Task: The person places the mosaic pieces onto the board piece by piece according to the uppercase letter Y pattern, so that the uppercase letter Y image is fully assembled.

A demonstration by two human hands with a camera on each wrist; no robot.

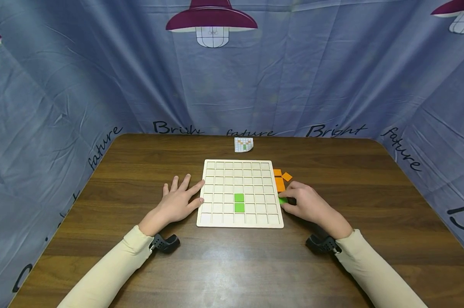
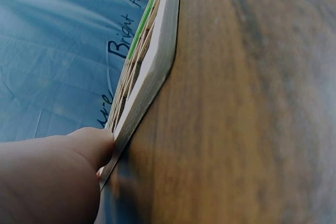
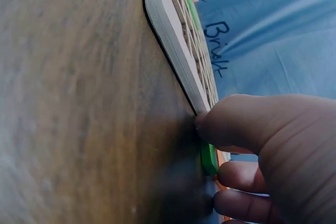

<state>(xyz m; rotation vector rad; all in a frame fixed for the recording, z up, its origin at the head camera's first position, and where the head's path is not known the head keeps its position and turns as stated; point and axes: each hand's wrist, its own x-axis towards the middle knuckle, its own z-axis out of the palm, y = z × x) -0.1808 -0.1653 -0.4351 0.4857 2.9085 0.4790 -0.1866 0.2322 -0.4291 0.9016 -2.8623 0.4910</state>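
Right hand (image 1: 308, 204): apparently pinching green tile (image 1: 283, 200) just right of board (image 1: 218, 208), contact partly hidden | left hand (image 1: 174, 205): fingers spread at board's left edge | risk: fingers brushing orange tiles (image 1: 279, 185) askew on lift

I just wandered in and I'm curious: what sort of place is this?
Perhaps a small curtained-off recording booth, though I can't be certain: blue printed curtains hang along three sides of a wooden table, and dark devices are worn at both wrists.
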